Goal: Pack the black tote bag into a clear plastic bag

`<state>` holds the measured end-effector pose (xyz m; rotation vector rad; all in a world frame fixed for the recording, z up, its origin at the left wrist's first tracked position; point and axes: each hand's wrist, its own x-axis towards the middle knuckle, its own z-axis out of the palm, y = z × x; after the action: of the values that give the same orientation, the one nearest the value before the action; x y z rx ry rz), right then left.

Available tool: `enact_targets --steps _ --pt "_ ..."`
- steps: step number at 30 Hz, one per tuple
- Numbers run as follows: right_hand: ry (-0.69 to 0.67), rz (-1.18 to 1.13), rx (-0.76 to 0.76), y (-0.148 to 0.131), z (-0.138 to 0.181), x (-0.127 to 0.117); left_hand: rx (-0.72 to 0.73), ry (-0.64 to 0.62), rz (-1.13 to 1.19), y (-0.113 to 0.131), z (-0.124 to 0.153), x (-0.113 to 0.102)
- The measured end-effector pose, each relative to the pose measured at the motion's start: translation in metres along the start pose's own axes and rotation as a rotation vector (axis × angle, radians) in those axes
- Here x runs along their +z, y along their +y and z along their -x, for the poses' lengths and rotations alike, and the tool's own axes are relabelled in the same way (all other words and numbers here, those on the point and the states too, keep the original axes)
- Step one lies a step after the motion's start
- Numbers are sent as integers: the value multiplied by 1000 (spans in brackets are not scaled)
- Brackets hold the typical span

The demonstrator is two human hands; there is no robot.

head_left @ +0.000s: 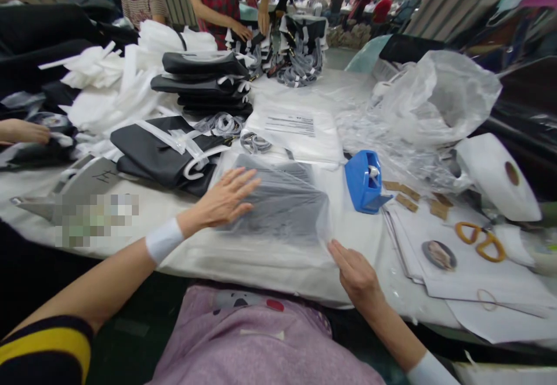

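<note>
A dark folded item inside a clear plastic bag lies flat on the white-covered table in front of me. My left hand rests palm down on the bag's left side, fingers spread. At the bag's near right corner my right hand touches the plastic edge with its fingertips. Neither hand grips anything.
A blue tape dispenser stands right of the bag, with brown labels, orange-handled scissors and a white roll further right. Stacks of black folded items, white wrapping and a crumpled plastic bag fill the back. Other people work at the far end.
</note>
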<state>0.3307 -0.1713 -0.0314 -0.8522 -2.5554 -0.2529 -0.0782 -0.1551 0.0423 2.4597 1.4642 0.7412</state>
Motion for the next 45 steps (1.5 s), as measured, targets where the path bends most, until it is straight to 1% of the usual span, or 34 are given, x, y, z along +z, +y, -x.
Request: enact_targets --steps 1,3,4,5,6,7,8,10,11,13,14,15,16,18,20,21,22,23,25,26,27,28,29,31,34,36,37,38,39,41,42,43,44,45 --pt "-9 -19 -40 -4 11 1 64 -96 -17 -2 2 18" --pt "-58 -96 -117 -7 34 -5 174 -318 -54 -7 25 47" --pt "-76 -145 -126 -5 42 -11 205 -391 -56 -9 39 55" --pt "-84 -187 -116 0 45 -19 234 -446 -38 -9 51 58" --pt "-77 -214 -85 7 42 -28 261 -490 -4 -8 58 55" --pt "-55 -218 -58 16 32 -36 278 -515 34 -6 58 48" --pt "-39 -204 -63 26 14 -42 290 -527 72 -5 51 39" --pt "-7 -162 -94 47 -37 -44 287 -507 117 -4 20 23" --pt "-27 -131 -123 54 -65 -39 278 -475 127 -5 2 20" --pt "-129 -44 -145 60 -108 -18 249 -412 149 -8 -25 24" --pt "-188 -25 -154 58 -119 -5 238 -394 163 -9 -29 31" --pt "-255 -32 -170 52 -120 7 233 -391 172 -10 -25 41" --pt "-336 -70 -209 45 -112 17 232 -406 175 -10 -14 51" --pt "-526 -174 -302 29 -75 27 227 -466 151 -7 24 65" --pt "-621 -258 -304 17 -26 21 190 -559 123 -4 70 64" --pt "-647 -301 -293 16 -4 12 163 -599 126 -4 92 57" --pt "-616 -338 -249 19 14 3 124 -617 130 -7 110 46" --pt "-544 -353 -181 26 27 -7 76 -599 123 -12 124 32" --pt "-335 -293 -26 48 37 -19 -31 -467 34 -31 142 2" --pt "-243 -218 31 62 36 -20 -56 -402 -43 -42 145 -11" --pt "-187 -136 51 74 32 -19 -51 -377 -118 -53 145 -21" --pt "-174 -61 31 85 26 -15 -20 -384 -182 -62 143 -27" --pt "-200 -4 -14 93 18 -10 20 -416 -229 -69 138 -30" --pt "-303 22 -144 99 1 -1 92 -485 -268 -75 122 -27" --pt "-444 -139 -295 88 -23 7 182 -516 -202 -74 96 -13" --pt "-511 -387 -355 77 -29 9 264 -557 -40 -74 88 -3" --pt "-513 -524 -318 73 -29 11 265 -551 64 -73 89 2" --pt "-491 -649 -219 69 -26 13 207 -504 166 -72 93 7" --pt "-455 -747 -63 66 -22 16 86 -413 255 -71 100 13" --pt "-344 -850 341 63 -12 23 -266 -138 389 -64 118 26" --pt "-306 -874 515 61 -9 26 -426 -11 428 -60 127 33" --pt "-283 -894 642 60 -7 28 -537 81 457 -55 134 39" --pt "-269 -910 726 58 -7 29 -598 135 478 -49 140 44" --pt "-256 -919 777 57 -9 30 -623 161 489 -44 144 48"
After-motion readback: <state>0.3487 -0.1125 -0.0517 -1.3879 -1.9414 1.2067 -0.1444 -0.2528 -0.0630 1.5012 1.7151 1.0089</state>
